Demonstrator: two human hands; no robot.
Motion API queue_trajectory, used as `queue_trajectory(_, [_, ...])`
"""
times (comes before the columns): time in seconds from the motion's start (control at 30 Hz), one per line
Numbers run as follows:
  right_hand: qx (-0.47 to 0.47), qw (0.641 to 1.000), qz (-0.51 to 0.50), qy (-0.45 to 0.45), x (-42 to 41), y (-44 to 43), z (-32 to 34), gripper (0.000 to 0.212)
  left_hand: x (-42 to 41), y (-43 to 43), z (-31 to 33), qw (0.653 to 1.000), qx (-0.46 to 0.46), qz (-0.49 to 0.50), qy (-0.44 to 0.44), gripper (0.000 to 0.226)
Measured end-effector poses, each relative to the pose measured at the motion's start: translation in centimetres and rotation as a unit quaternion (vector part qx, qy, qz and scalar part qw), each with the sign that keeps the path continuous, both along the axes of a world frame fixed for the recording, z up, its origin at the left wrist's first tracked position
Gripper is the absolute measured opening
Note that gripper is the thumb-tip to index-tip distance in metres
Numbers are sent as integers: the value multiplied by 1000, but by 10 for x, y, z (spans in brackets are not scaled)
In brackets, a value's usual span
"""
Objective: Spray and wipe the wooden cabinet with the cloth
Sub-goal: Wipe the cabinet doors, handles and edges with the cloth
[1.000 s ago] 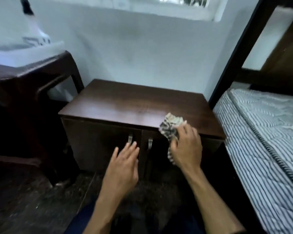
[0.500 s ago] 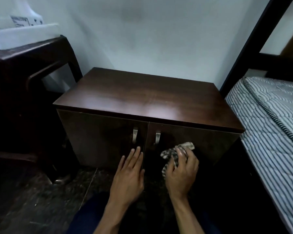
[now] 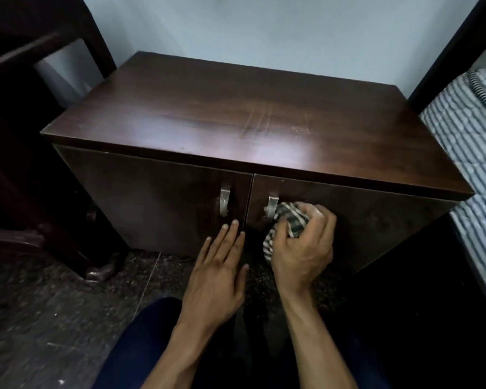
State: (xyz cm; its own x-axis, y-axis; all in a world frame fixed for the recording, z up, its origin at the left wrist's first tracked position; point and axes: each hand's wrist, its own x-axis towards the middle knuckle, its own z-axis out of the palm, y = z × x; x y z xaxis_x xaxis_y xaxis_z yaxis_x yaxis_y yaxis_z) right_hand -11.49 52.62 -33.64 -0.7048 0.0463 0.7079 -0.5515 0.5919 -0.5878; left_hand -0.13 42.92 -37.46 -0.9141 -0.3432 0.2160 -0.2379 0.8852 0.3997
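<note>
Head view, lower centre: my left hand (image 3: 216, 276) lies flat, fingers straight and together, tips at the left door (image 3: 157, 197), likely bracing it shut. My right hand (image 3: 300, 248) curls round one striped cloth (image 3: 291, 217), pressed on the right door (image 3: 362, 220) just beside its handle (image 3: 272, 206). Further up: two doors, two handles, one wooden cabinet (image 3: 236, 122).

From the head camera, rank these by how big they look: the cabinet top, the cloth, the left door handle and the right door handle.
1. cabinet top, by far largest.
2. cloth, bunched in the right hand, partly hidden.
3. left door handle and right door handle: look about alike, not ranked.
</note>
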Motion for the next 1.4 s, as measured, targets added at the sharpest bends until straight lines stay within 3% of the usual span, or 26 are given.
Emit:
queue_trajectory(0.17, [2, 997, 68, 34, 3, 0, -4, 21, -2, 5, 4, 1000, 12, -6, 7, 59])
queue_trajectory(0.33, [61, 988, 135, 48, 9, 9, -14, 32, -1, 6, 8, 1000, 19, -7, 14, 60])
queue_trajectory(0.53, [0, 993, 93, 71, 3, 1, 19, 26, 1, 4, 11, 999, 10, 10, 37, 58])
queue_trajectory(0.8, [113, 992, 42, 36, 2, 5, -6, 30, 2, 1, 9, 999, -4, 20, 47, 58])
queue_trajectory(1.0, [97, 994, 20, 46, -5, 5, 3, 22, 2, 1, 10, 999, -9, 18, 51, 57])
queue_trajectory(1.13, [102, 993, 33, 56, -4, 4, -13, 30, 0, 1, 9, 999, -9, 18, 50, 56])
queue_trajectory(1.27, [78, 996, 42, 15, -7, 7, 2, 16, 0, 2, 9, 999, -13, 18, 40, 55])
queue_trajectory(1.4, [50, 998, 41, -15, -3, 1, 4, 20, -2, 2, 8, 999, -9, 19, 42, 54])
